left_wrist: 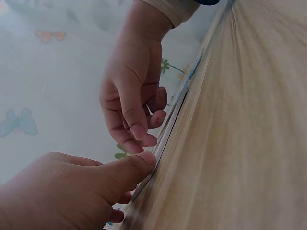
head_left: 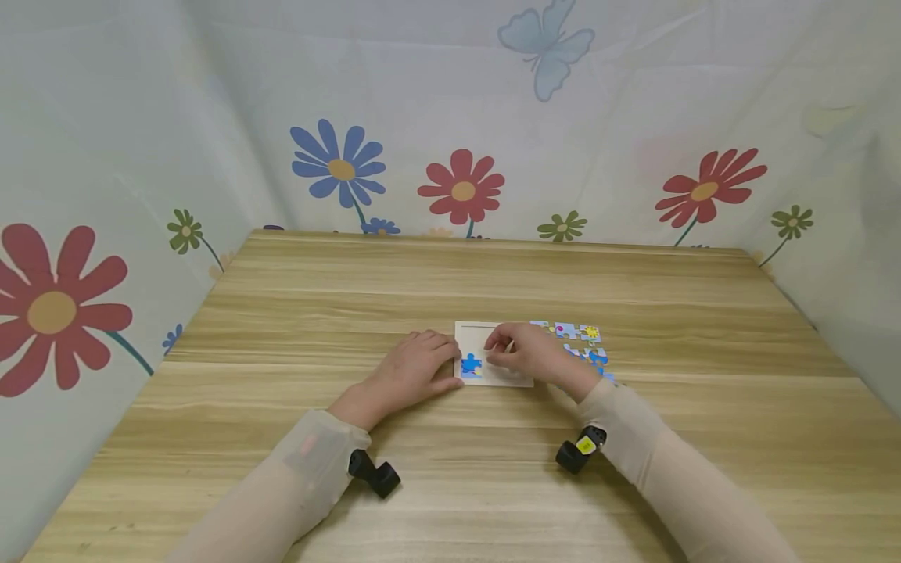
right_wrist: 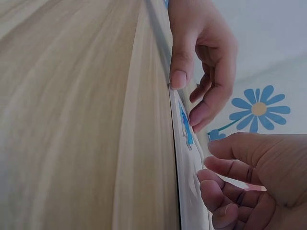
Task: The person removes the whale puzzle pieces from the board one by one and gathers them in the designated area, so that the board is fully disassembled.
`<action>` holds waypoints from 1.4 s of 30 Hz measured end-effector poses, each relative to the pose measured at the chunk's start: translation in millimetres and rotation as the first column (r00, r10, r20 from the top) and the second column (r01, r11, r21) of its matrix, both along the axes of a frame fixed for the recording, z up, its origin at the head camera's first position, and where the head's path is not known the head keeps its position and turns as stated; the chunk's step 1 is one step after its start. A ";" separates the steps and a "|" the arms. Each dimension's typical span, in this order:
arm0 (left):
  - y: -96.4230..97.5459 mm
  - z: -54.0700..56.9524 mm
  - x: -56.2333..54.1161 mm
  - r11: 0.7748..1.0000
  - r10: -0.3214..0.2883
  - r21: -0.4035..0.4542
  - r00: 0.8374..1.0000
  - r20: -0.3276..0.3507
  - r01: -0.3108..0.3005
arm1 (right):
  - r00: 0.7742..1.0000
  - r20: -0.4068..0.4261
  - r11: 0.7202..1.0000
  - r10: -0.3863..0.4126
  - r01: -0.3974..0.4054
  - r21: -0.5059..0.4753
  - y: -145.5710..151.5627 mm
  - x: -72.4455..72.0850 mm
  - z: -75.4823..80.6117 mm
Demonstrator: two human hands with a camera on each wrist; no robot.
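Observation:
A shallow pale puzzle tray [head_left: 496, 379] lies on the table in front of the person. In its near left corner sits a blue puzzle piece [head_left: 471, 366], seen edge-on in the right wrist view. My left hand [head_left: 411, 369] rests at the tray's left side, thumb by the near corner and fingertips along the edge. Over the middle of the tray hovers my right hand [head_left: 524, 352], its fingers loosely bent and no piece visible between thumb and fingers. Just right of the tray lie several loose puzzle pieces [head_left: 566, 331], partly hidden by the right hand and wrist.
The wood-grain table [head_left: 338, 289] spreads around the tray on all sides. White curtain [head_left: 394, 78] with printed flowers hangs behind and beside it. Black wrist-camera mounts [head_left: 376, 475] are fixed at both sleeves, low over the tabletop.

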State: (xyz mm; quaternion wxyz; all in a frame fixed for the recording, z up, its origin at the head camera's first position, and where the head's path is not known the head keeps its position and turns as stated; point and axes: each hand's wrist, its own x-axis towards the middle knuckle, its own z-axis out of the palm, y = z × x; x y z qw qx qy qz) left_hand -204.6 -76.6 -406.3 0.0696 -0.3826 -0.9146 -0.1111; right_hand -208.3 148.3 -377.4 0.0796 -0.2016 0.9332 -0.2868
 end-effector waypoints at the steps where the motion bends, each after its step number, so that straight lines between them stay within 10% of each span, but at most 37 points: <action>1: 0.0 -0.1 -0.2 1.000 0.000 -0.001 1.000 0.000 0.000 | 1.000 0.001 1.000 0.005 -0.005 0.006 -1.7 -0.3 0.1; 42: 0.3 0.4 0.8 1.000 -0.013 0.010 1.000 -0.017 0.013 | 1.000 0.010 0.998 0.018 -0.017 -0.053 -18.4 0.4 -0.4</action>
